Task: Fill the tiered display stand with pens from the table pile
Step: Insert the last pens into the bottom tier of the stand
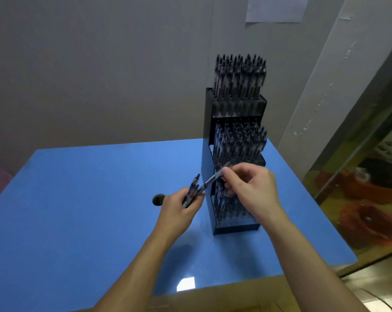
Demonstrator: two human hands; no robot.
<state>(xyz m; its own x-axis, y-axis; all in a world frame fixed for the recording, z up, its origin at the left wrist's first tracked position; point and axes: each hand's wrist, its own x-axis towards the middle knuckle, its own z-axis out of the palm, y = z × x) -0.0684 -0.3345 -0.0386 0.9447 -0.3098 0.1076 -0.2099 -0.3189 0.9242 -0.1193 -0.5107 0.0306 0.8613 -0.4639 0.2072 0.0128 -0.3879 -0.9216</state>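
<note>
A black tiered display stand [207, 122] rises at the table's far right, with several dark pens upright in its top, middle and bottom tiers. My left hand [179, 206] grips a small bundle of pens [193, 188] just left of the stand. My right hand [249, 185] pinches a single dark pen [213, 179] that slants from the bundle up toward the stand's front, level with the gap above the bottom tier. My right hand hides part of the bottom tier.
The blue table [89, 199] has a round hole [158, 199] just left of my left hand. A grey wall stands behind. To the right the table edge drops to a floor with orange and dark objects [370, 208].
</note>
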